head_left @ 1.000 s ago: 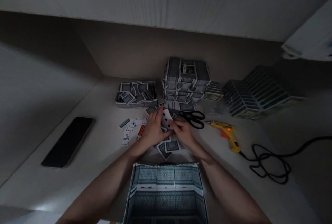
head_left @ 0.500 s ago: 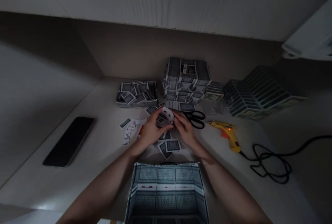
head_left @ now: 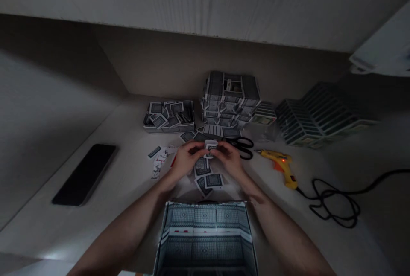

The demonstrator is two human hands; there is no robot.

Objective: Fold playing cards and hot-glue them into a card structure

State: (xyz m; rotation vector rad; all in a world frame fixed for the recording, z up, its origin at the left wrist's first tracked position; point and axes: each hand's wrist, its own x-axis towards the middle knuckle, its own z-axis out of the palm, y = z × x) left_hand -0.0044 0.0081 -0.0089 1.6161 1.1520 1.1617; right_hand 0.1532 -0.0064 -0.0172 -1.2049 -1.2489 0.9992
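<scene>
Between both hands is a playing card (head_left: 210, 144), bent over on itself, its patterned back partly showing. My left hand (head_left: 187, 156) pinches its left side with thumb and fingers. My right hand (head_left: 229, 156) grips the right side the same way. Just below the hands, several loose playing cards (head_left: 213, 180) lie face down on the table. A box built of playing cards (head_left: 205, 216) stands close to me between my forearms, its inside facing up. Black scissors (head_left: 243, 146) lie right beside my right hand, their blades partly hidden.
A tray of loose cards (head_left: 168, 129) and a stacked card structure (head_left: 230, 103) stand at the back. Card scraps (head_left: 156, 165) and a phone (head_left: 85, 174) lie left. A yellow glue gun (head_left: 280, 163), its light lit, trails a black cord (head_left: 336, 201) rightward. More card pieces (head_left: 317, 118) stand back right.
The card was curved into an open loop; now it is folded more tightly. My hands have come closer together, with both thumbs now pressing on it.
</scene>
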